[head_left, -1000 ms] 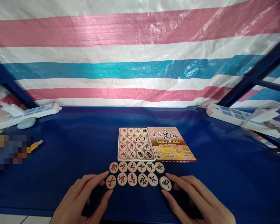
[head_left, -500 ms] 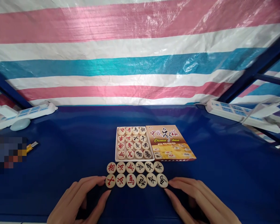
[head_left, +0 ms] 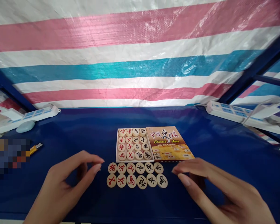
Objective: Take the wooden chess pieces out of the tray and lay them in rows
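1. Head view: twelve loose Chinese chess pieces lie in two tidy rows of six on the blue table, just in front of the white piece tray, which holds sixteen more.
2. The left hand hovers just left of the rows, thumb and fingers apart and holding nothing; the right hand hovers just right of them, fingers loosely extended, also empty.
3. The discs look like light, stiff wooden rounds with smooth faces, likely to slide on the slick table cover; they are best taken by pinching opposite rim edges, or pushed flat from the side.
4. Compared with half a second ago, both hands have lifted off and drawn outward from the near row's end pieces, which they were touching; the rows have kept their alignment.
5. The box lid printed "Chinese chess" lies touching the tray's right side; power strips rest at the table's far corners.
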The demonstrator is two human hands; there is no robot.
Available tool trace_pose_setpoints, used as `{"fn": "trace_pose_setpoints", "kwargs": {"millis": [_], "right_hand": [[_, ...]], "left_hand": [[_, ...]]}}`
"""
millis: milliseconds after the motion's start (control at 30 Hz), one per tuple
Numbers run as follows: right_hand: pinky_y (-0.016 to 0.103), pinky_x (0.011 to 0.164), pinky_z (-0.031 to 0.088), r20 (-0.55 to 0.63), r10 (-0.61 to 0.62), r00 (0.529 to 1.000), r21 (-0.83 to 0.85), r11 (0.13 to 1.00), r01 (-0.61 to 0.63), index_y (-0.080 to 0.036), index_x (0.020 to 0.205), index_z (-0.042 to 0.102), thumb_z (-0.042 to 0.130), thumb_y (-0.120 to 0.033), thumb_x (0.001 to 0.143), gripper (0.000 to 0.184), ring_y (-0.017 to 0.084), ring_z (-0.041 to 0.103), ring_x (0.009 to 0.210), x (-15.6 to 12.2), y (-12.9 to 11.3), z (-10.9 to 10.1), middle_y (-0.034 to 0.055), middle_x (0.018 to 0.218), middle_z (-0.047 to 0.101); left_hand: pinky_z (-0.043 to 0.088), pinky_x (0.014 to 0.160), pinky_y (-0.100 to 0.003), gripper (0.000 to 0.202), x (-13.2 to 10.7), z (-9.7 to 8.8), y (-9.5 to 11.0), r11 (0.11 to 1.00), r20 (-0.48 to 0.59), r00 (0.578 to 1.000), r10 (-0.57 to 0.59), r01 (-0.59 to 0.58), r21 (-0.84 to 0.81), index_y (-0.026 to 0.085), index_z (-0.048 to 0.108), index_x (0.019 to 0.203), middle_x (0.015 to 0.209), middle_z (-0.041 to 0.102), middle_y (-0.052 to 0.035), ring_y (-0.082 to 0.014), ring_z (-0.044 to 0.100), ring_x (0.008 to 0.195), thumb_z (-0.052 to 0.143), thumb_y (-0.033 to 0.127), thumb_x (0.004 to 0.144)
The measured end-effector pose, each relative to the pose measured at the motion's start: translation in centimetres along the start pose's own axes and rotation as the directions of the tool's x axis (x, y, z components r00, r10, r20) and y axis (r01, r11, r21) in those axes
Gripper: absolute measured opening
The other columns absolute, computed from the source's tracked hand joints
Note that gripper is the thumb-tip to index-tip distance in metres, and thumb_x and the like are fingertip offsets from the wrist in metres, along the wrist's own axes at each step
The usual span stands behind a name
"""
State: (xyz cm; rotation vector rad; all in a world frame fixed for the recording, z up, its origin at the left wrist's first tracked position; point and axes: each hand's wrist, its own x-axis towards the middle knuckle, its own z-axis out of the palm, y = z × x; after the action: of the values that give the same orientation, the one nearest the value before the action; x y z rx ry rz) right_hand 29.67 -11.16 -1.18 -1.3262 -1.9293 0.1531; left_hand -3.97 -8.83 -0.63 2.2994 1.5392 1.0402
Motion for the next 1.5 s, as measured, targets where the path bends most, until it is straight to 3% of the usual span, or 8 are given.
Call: {"fn": "trace_pose_setpoints", "kwargs": {"millis": [133, 233, 300, 467, 633, 933, 1267, 1500], "right_hand": [[0.028, 0.077, 0.054, 0.127, -0.237, 0.963, 0.039, 0.971, 0.234, -0.026, 0.109, 0.066, 0.06, -0.029, 0.094, 0.016, 0.017, 0.066, 0.092, 6.3, 0.1, 1.0, 0.0022, 0.107, 0.069], [0.036, 0.075, 0.051, 0.203, -0.216, 0.955, -0.223, 0.939, 0.26, -0.024, 0.106, 0.067, 0.05, -0.034, 0.099, 0.021, 0.021, 0.062, 0.091, 9.9, 1.5, 3.5, 0.0051, 0.101, 0.068], [0.04, 0.078, 0.05, 0.217, -0.198, 0.956, -0.263, 0.931, 0.252, -0.021, 0.115, 0.066, 0.05, -0.034, 0.098, 0.027, 0.025, 0.06, 0.094, 10.8, 2.9, 5.1, 0.0087, 0.102, 0.066], [0.045, 0.084, 0.046, 0.272, -0.195, 0.942, -0.275, 0.923, 0.27, -0.026, 0.12, 0.065, 0.052, -0.037, 0.097, 0.028, 0.026, 0.056, 0.098, 9.9, 5.1, 6.2, 0.009, 0.114, 0.063], [0.048, 0.09, 0.042, 0.309, -0.19, 0.932, -0.251, 0.928, 0.273, -0.028, 0.122, 0.063, 0.05, -0.039, 0.098, 0.029, 0.028, 0.053, 0.111, 9.7, 4.6, 5.7, 0.0079, 0.125, 0.059], [0.039, 0.081, 0.04, 0.31, -0.203, 0.929, -0.189, 0.944, 0.269, -0.027, 0.114, 0.059, 0.056, -0.032, 0.096, 0.02, 0.022, 0.055, 0.108, 9.5, 4.1, 6.0, 0.0024, 0.124, 0.06], [0.04, 0.088, 0.045, 0.331, -0.218, 0.918, -0.185, 0.939, 0.29, -0.03, 0.127, 0.057, 0.054, -0.031, 0.097, 0.031, 0.024, 0.053, 0.115, 9.4, 3.9, 5.9, 0.0042, 0.128, 0.058], [0.043, 0.095, 0.047, 0.417, -0.233, 0.879, -0.073, 0.955, 0.288, -0.029, 0.124, 0.061, 0.052, -0.03, 0.098, 0.028, 0.026, 0.047, 0.123, 9.4, 3.3, 5.8, 0.0076, 0.135, 0.052]], "left_hand": [[0.04, 0.052, -0.019, 0.014, 5.9, 1.8, 0.3, 0.994, 0.146, 0.984, 0.106, -0.104, -0.02, 0.026, 0.069, 0.101, 0.068, 0.06, 0.0052, -0.0079, 0.051, 0.054, 0.058, 0.03, 0.094], [0.029, 0.05, -0.023, 0.023, 8.8, 4.1, -0.4, 0.991, 0.204, 0.979, 0.018, -0.044, 0.123, 0.031, 0.068, 0.112, 0.057, 0.045, 0.0067, -0.0096, 0.043, 0.05, 0.057, 0.038, 0.094], [0.026, 0.05, -0.024, 0.025, 9.5, 5.3, -1.2, 0.987, 0.209, 0.977, -0.039, 0.004, 0.163, 0.032, 0.069, 0.112, 0.056, 0.041, 0.0067, -0.0099, 0.041, 0.049, 0.055, 0.043, 0.094], [0.024, 0.051, -0.025, 0.026, 8.7, 5.8, -3.1, 0.988, 0.2, 0.978, -0.063, 0.033, 0.148, 0.032, 0.067, 0.109, 0.057, 0.034, 0.007, -0.0102, 0.037, 0.05, 0.055, 0.05, 0.093], [0.026, 0.052, -0.025, 0.028, 8.3, 6.0, -3.0, 0.996, 0.237, 0.968, -0.079, 0.068, 0.056, 0.032, 0.063, 0.114, 0.057, 0.03, 0.0082, -0.0104, 0.033, 0.051, 0.058, 0.047, 0.092], [0.027, 0.053, -0.024, 0.028, 8.7, 7.2, -3.5, 0.978, 0.291, 0.943, -0.16, 0.192, -0.084, 0.027, 0.061, 0.109, 0.056, 0.031, 0.0099, -0.0097, 0.032, 0.052, 0.064, 0.045, 0.087], [0.026, 0.054, -0.024, 0.028, 9.0, 7.0, -3.1, 0.988, 0.305, 0.946, -0.108, 0.136, -0.072, 0.031, 0.064, 0.116, 0.057, 0.029, 0.0089, -0.0096, 0.032, 0.053, 0.062, 0.042, 0.089], [0.025, 0.051, -0.023, 0.032, 8.3, 7.1, -2.4, 1.0, 0.278, 0.961, 0.002, 0.0, -0.008, 0.034, 0.061, 0.122, 0.054, 0.028, 0.0096, -0.0091, 0.032, 0.048, 0.06, 0.042, 0.091]]}}
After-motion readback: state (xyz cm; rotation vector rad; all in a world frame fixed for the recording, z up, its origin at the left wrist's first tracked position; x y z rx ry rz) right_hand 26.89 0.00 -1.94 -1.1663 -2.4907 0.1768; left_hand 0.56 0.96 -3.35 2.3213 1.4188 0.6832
